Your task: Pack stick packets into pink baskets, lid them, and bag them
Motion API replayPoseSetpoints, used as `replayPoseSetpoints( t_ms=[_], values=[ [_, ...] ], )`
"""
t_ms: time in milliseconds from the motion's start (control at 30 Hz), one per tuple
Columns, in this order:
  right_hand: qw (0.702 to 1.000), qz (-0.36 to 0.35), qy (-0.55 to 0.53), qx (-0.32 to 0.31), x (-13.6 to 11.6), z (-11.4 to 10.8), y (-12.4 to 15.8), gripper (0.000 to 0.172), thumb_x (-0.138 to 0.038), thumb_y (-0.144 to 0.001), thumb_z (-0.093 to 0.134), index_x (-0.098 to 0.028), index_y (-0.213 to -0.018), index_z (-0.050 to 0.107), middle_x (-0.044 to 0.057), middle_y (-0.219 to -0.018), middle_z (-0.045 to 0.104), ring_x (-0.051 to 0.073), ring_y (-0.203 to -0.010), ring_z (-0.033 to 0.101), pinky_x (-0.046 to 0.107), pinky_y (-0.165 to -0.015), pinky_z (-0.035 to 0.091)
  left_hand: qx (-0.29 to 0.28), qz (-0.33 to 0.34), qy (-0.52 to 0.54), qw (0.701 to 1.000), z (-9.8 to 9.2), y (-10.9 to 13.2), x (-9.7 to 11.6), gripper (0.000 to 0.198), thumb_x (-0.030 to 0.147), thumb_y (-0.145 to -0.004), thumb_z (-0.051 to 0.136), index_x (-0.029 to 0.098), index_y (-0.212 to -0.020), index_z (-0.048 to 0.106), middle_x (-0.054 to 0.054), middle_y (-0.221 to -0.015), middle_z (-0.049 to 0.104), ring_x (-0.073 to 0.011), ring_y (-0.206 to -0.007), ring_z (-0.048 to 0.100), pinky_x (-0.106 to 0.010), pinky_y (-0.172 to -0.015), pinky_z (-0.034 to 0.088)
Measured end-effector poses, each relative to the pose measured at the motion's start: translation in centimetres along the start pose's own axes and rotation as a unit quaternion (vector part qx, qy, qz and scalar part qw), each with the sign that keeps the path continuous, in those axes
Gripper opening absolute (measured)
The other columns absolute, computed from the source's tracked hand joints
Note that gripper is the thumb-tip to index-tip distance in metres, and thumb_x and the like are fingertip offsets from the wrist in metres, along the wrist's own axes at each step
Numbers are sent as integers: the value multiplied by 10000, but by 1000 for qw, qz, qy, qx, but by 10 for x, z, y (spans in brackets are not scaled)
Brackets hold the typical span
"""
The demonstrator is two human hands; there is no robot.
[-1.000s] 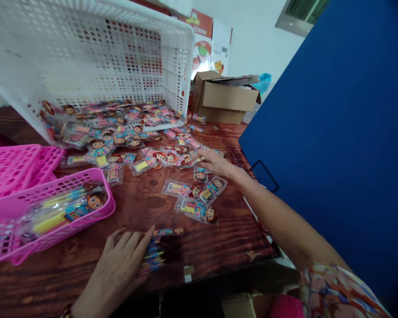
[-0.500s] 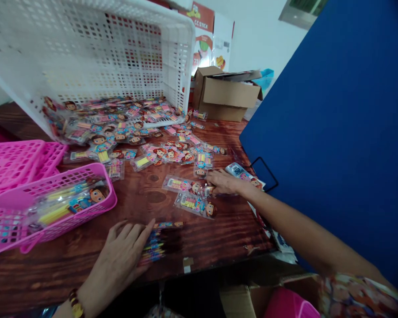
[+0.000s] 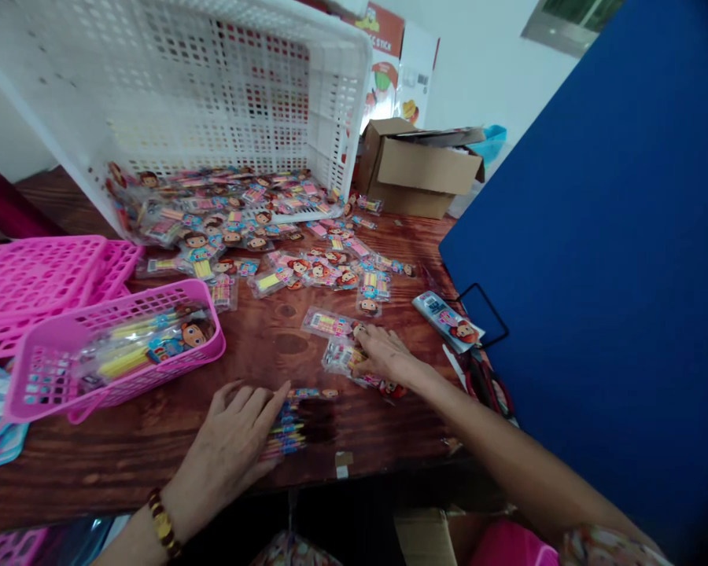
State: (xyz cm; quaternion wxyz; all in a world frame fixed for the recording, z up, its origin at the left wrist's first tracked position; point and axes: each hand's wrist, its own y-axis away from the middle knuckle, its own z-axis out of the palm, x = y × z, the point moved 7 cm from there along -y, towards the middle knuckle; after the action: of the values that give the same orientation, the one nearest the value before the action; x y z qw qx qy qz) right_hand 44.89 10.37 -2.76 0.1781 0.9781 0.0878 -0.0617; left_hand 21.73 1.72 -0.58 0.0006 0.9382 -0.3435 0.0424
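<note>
Packets (image 3: 319,271) lie between the white crate (image 3: 171,86) and 2 hands (image 3: 383,354).

Packets (image 3: 322,271) in and before crate (image 3: 337,110); carton (image 3: 428,171) right, basket (image 3: 217,339) front-left.

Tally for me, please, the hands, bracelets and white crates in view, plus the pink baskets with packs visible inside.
Hands: 2 (left hand, right hand)
Bracelet: 1
White crate: 1
Pink basket with packs visible inside: 1
Total: 5
</note>
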Motion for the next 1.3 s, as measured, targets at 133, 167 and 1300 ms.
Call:
replayPoseSetpoints(
  t_ms=[133,167,1300],
  values=[
    [1000,-24,10,-8,-5,1,3,509,-434,-753,731,-198,-1173,564,124,-1161,631,300,-1092,569,393,-905,378,2,-5,15,1000,3,0,-3,780,379,-767,740,182,-1439,396,-62,-1085,611,-246,-1022,507,-464,-1026,304],
    [999,-29,-7,-16,-7,-1,0,447,-412,-765,720,-201,-1130,574,97,-1090,660,281,-1036,595,371,-878,383,2,-5,20,1000,3,0,-3,791,391,-762,745,184,-1441,394,-62,-1088,611,-245,-1024,509,-463,-1025,305],
    [973,-22,-188,-131,77,-18,20,514,-236,-608,736,-256,-1119,681,-7,-871,711,214,-822,646,257,-702,461,26,11,12,1000,8,-1,-5,722,237,-742,679,200,-1413,416,-41,-1048,636,-231,-990,552,-451,-1017,302]
  ],
)
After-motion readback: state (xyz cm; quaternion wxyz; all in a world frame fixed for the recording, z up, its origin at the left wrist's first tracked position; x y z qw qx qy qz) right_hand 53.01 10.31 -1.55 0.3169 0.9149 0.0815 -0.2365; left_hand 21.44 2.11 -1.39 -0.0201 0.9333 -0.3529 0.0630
